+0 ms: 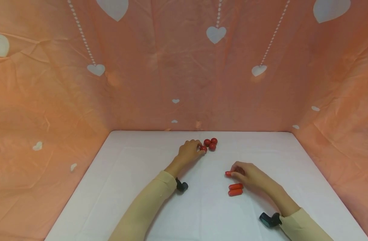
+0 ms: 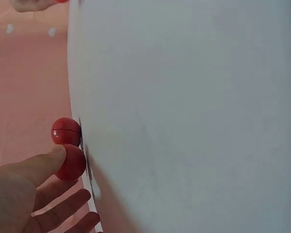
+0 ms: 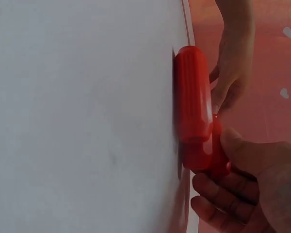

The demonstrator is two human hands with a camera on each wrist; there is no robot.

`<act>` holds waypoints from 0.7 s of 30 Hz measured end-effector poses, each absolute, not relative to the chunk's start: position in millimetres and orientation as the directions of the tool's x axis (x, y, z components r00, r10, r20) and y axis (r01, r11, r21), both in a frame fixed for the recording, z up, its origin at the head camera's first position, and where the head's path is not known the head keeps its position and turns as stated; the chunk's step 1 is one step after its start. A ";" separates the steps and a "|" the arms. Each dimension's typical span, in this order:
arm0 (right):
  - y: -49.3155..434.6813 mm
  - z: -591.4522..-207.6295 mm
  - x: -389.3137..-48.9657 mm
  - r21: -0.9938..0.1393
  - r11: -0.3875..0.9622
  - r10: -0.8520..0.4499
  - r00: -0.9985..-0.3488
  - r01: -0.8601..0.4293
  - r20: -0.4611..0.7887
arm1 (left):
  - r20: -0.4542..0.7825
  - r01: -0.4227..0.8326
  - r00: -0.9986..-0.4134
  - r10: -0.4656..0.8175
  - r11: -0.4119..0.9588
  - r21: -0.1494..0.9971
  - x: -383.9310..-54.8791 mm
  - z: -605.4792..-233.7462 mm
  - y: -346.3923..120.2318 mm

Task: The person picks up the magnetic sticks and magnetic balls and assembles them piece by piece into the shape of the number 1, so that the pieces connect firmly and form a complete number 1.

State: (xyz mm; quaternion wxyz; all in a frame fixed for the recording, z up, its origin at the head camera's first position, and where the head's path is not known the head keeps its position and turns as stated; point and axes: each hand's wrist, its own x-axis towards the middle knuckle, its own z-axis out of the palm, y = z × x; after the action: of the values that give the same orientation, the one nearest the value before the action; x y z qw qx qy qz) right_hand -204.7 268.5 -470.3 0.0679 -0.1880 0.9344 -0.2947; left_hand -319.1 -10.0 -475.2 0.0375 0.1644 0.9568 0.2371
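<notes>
Red ball (image 1: pixel 203 148) is sitting right of centre, just below the frame's middle — my left grip (image 1: pixel 188 150) is pinching it, my right grip (image 1: pixel 252 174) is pinching a red cylinder (image 1: pixel 228 174) at lower right.

Head view high, wrist views apparently sideways

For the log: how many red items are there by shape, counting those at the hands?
Red balls: 4
Red cylinders: 3
Total: 7
</notes>
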 end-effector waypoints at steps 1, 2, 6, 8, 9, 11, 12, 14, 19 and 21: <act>268.2 -470.9 -205.6 -0.578 0.753 -0.391 -0.920 -0.314 -0.010 | 0.004 0.291 -0.944 0.329 0.829 0.476 -318.9 -475.5 -10.7; 267.7 -471.3 -206.3 -0.582 0.750 -0.389 -0.921 -0.314 -0.004 | 0.002 0.284 -0.946 0.325 0.823 0.492 -318.4 -475.6 -11.3; 265.1 -472.6 -209.0 -0.588 0.750 -0.362 -0.932 -0.302 0.017 | -0.004 0.264 -0.948 0.317 0.797 0.543 -315.2 -473.6 -14.5; 263.4 -472.8 -209.7 -0.589 0.753 -0.343 -0.939 -0.292 0.027 | -0.010 0.255 -0.949 0.315 0.787 0.562 -312.7 -471.6 -16.4; 262.8 -472.9 -209.9 -0.588 0.755 -0.337 -0.941 -0.290 0.032 | -0.013 0.254 -0.949 0.316 0.785 0.565 -311.6 -470.8 -17.5; 261.6 -472.9 -209.8 -0.593 0.753 -0.328 -0.944 -0.286 0.038 | -0.018 0.254 -0.947 0.322 0.778 0.574 -309.5 -469.5 -19.7; 260.8 -473.0 -209.8 -0.592 0.753 -0.326 -0.944 -0.286 0.042 | -0.018 0.256 -0.945 0.326 0.773 0.580 -308.6 -468.9 -21.0; 259.9 -472.9 -209.8 -0.591 0.752 -0.328 -0.944 -0.292 0.049 | -0.016 0.257 -0.943 0.333 0.756 0.602 -306.9 -467.6 -24.0; 256.9 -474.3 -211.7 -0.590 0.745 -0.336 -0.939 -0.312 0.072 | 0.001 0.267 -0.935 0.355 0.700 0.663 -302.5 -465.4 -33.9; 255.5 -474.8 -212.9 -0.593 0.740 -0.335 -0.939 -0.316 0.083 | 0.007 0.268 -0.932 0.362 0.678 0.685 -300.8 -465.2 -38.3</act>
State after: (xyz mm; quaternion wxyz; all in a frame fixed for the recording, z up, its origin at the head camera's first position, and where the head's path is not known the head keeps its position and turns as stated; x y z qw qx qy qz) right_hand -212.9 255.5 -474.8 0.0146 -0.1744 0.9327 -0.3154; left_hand -300.8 -38.3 -465.2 0.0648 0.1723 0.9136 0.3625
